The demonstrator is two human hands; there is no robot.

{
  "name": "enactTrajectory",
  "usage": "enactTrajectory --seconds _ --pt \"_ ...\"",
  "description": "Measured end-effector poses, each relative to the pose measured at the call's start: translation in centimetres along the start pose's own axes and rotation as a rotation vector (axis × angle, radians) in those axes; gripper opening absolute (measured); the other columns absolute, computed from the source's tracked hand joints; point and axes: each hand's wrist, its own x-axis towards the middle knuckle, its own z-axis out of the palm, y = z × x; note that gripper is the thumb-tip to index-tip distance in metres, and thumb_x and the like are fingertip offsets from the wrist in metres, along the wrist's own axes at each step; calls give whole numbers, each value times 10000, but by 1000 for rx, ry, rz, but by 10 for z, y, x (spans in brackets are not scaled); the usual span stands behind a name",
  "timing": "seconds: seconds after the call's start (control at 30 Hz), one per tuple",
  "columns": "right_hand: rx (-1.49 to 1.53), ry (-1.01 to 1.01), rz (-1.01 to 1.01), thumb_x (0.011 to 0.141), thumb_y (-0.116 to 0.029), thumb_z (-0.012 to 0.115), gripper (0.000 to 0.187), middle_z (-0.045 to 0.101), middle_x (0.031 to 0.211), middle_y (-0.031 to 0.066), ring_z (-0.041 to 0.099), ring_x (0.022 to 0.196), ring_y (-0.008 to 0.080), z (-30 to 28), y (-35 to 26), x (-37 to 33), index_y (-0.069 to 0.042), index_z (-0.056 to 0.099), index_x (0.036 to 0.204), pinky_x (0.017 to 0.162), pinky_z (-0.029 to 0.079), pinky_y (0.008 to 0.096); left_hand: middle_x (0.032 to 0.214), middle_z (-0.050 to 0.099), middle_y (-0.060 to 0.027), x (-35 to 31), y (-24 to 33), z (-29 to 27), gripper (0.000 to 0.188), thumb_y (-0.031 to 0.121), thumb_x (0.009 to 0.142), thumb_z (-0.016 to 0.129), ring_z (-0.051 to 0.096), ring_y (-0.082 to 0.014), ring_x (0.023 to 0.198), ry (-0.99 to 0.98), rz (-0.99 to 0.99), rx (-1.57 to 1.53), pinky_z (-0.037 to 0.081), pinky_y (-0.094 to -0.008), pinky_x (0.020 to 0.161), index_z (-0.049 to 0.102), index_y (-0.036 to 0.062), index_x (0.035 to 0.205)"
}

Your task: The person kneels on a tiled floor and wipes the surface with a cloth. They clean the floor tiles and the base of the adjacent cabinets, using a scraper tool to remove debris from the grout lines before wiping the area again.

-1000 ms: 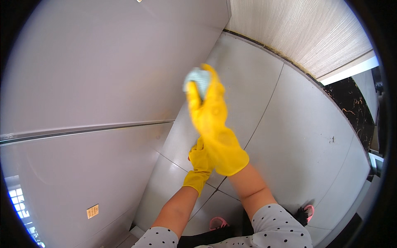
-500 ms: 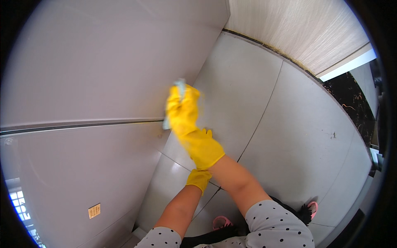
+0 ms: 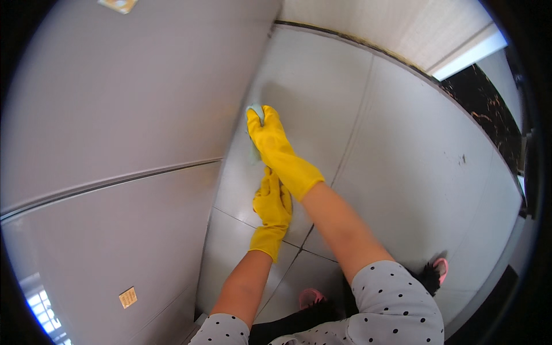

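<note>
Both my hands wear yellow rubber gloves. My right hand (image 3: 269, 135) is closed round a pale blue-green cloth (image 3: 255, 154), low down beside the foot of a grey glossy panel. Part of the cloth sticks out past the fingers and hangs by the glove's left side; the rest is hidden in the grip. My left hand (image 3: 272, 201) is just nearer to me, close below the right one, over the tiled floor. Its fingers are loosely bent and apart, with nothing seen in them.
The grey panel (image 3: 132, 103), split by a dark seam, rises on the left with a small tan label (image 3: 128, 297). Large light tiles (image 3: 402, 172) cover the floor. A pale wood-grain panel (image 3: 368, 23) stands at the far side. My pink slippers (image 3: 311, 297) show below.
My right hand has moved with the cloth from the panel's surface to the floor beside its foot. My left hand, mostly hidden behind the right arm before, now shows in full.
</note>
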Motion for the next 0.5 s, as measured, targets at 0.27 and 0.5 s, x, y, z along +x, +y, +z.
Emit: enactTrajectory --seconds 0.27,0.5 --pt "-738 -206 -509 860 -227 722 475 578 1350 160 588 1185 348 -182 22 -34 -122 576 1300 977 491 435 1404 560 -278 12 23 -10 500 87 874 586 642 -417 1106 75 253 291 488 -445 880 577 -3 1365" --pt "-642 -206 -941 856 -81 618 503 558 1376 158 574 1207 342 -203 76 -23 -77 543 1354 993 484 422 1351 567 -337 11 49 -9 388 44 934 537 564 -491 1227 54 171 160 455 -472 1033 580 -65 1305"
